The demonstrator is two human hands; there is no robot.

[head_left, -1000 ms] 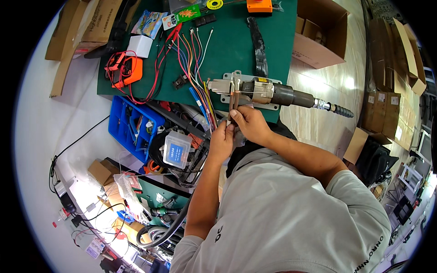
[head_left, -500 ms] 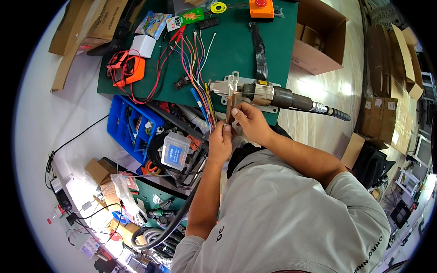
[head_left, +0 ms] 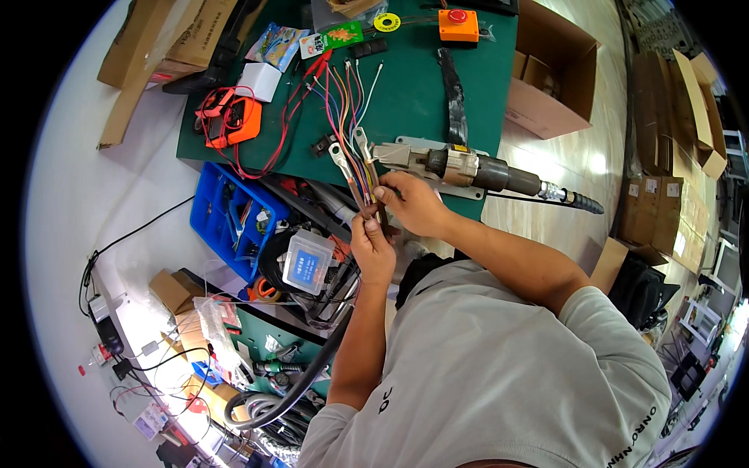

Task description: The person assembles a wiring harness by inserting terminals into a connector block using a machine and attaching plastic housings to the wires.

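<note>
Head view: left hand (head_left: 373, 248) and right hand (head_left: 413, 204) both clenched on a bundle of multicoloured insulated wires with metal ring terminals (head_left: 353, 152), thumbs and fingers pinching it where the strands gather. Against the frames a second ago, the grip point sits further toward the body and clear of the grey-and-black cylindrical metal tool on its plate (head_left: 468, 166), which now lies just beyond the right hand. Judgement: bundle drawn back for handling. Wires fan away from the grip over the green bench mat (head_left: 413, 86). Orange meter (head_left: 234, 121) well left; blue plastic parts tray (head_left: 234, 222) left of the left hand.
</note>
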